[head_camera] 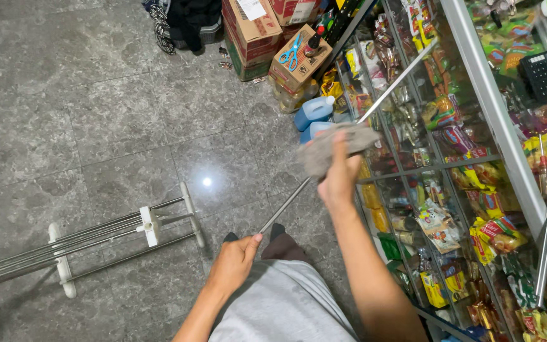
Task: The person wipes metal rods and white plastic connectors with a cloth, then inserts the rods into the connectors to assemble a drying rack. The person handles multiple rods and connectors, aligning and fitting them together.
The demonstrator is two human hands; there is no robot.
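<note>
Metal rod (pixel 324 161), thin and shiny, slanting from low by the person's lap up across the glass display case (pixel 476 190).
Grey cloth (pixel 337 145) bunched round its middle; bright yellow and red snack packets fill the case shelves; brown cartons (pixel 267 31) stand on the floor beyond; left hand (pixel 234 259) clenched round the rod's lower end; right hand (pixel 340 177) clamps the cloth against the rod.

Grey cloth (pixel 333 149) is covering the middle of the metal rod (pixel 286 204), so the right hand's (pixel 340 180) grip on it is hiding underneath. Left hand (pixel 235 261) is wrapping the rod's near end, tip not showing. Folded rack (pixel 96 237) is running off the left edge. Shelf packets (pixel 476 228) are blurring behind glass glare. Dark bundle (pixel 188 22) is getting cut off at the top edge.
</note>
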